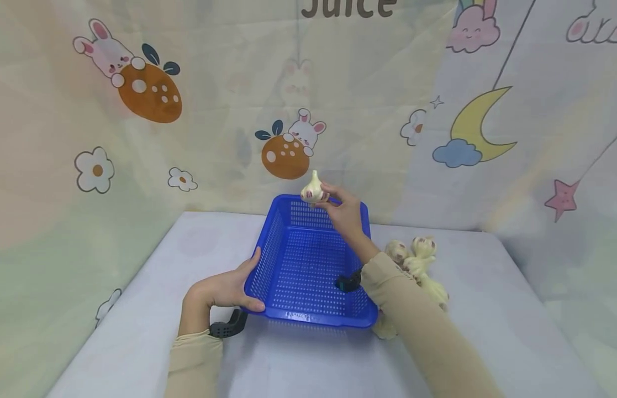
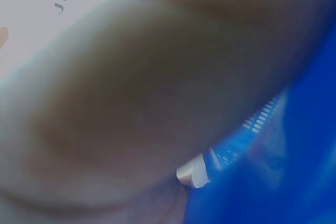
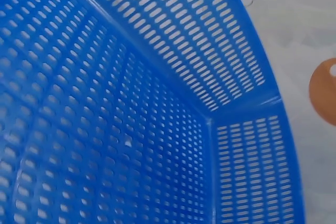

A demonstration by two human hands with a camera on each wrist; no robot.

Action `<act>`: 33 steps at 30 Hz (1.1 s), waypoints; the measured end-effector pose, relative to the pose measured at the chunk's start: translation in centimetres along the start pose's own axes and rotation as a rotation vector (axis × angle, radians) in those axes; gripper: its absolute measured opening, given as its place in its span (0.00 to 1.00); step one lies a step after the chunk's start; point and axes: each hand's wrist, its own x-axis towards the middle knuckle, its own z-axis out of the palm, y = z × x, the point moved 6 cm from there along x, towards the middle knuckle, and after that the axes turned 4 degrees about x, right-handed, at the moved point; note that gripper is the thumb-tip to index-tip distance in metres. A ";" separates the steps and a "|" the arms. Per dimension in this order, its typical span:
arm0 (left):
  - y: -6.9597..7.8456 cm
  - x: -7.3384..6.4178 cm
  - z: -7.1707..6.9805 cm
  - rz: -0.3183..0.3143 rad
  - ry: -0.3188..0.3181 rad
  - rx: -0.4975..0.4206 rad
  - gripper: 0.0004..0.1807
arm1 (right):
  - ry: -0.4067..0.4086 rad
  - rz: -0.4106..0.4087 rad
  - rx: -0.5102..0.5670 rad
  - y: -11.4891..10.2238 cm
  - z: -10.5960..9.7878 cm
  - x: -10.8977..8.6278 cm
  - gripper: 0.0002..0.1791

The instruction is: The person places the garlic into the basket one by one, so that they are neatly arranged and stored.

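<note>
White tabletop (image 1: 151,290) before a printed backdrop (image 1: 368,143), bearing a blue basket (image 1: 313,318).
Right-hand grip (image 1: 345,214) pinching one garlic bulb (image 1: 313,190), stem upward, over the basket's far end; left-hand grip (image 1: 230,287) clasping the near-left corner, thumb over the rim; other bulbs (image 1: 415,267) clustered to the right, partly hidden by the right sleeve (image 1: 425,331).

1 cream garlic bulb (image 1: 311,193), stem up, in right hand (image 1: 345,213). Blue perforated basket (image 1: 308,317), mouth up, left hand (image 1: 230,287) gripping near-left corner.
</note>
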 end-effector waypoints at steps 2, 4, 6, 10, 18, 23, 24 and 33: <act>0.0 0.0 0.0 -0.001 0.001 -0.001 0.74 | 0.022 0.015 -0.032 0.6 0.2 0.0 0.23; 0.0 -0.1 -0.1 -0.001 -0.002 -0.002 0.75 | 0.048 0.029 -0.045 1.8 0.3 0.1 0.24; -0.1 0.0 -0.1 -0.010 -0.004 -0.006 0.75 | 0.076 0.046 -0.072 3.4 0.5 0.4 0.24; -0.3 -0.1 -0.1 -0.027 -0.004 -0.012 0.75 | 0.101 0.133 -0.153 6.9 1.2 0.5 0.31; -0.2 0.0 -0.2 -0.004 -0.003 -0.005 0.75 | 0.065 0.328 -0.238 9.9 2.9 -1.1 0.30; -0.2 0.2 -0.3 0.003 -0.001 0.013 0.74 | 0.092 0.446 -0.175 11.7 3.4 -2.4 0.29; -0.3 0.2 -0.3 0.000 0.001 0.013 0.74 | 0.087 0.466 -0.164 12.1 3.6 -2.5 0.29; -0.5 0.4 -0.3 -0.004 -0.005 -0.024 0.74 | -0.005 0.552 -0.133 13.9 5.0 -3.6 0.26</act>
